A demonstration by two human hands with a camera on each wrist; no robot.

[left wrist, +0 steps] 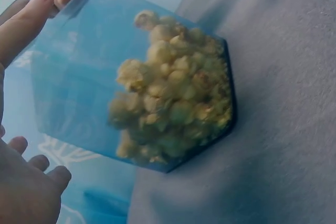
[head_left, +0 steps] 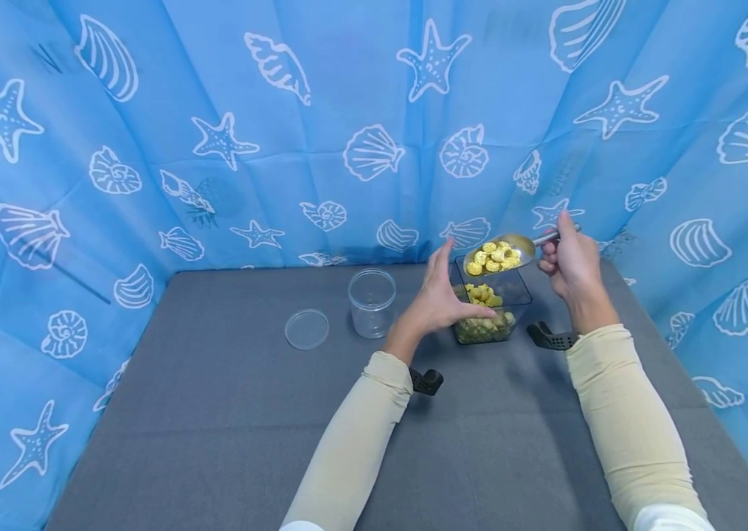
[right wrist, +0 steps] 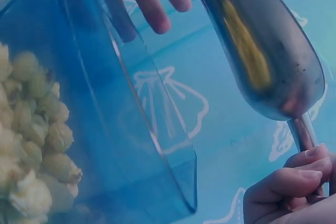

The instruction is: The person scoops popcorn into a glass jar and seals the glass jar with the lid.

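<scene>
My right hand (head_left: 576, 262) grips the handle of a metal scoop (right wrist: 262, 45), raised above the rim of a clear square container. Yellow popcorn (head_left: 493, 257) fills the scoop's bowl. The clear container (left wrist: 73, 77) stands on the table, partly filled with more popcorn (left wrist: 178, 87). Around its left side my left hand (head_left: 440, 299) is spread, the thumb reaching across the front and the fingers pointing up past the side. Those fingers look straight and apart from the wall in the left wrist view; whether the thumb touches the container I cannot tell.
Left of my left hand stands a clear round jar (head_left: 372, 306), its top uncovered. A round clear lid (head_left: 307, 329) lies flat farther left on the grey tablecloth (head_left: 228, 391). A blue shell-patterned curtain (head_left: 321, 147) hangs behind the table and along both sides.
</scene>
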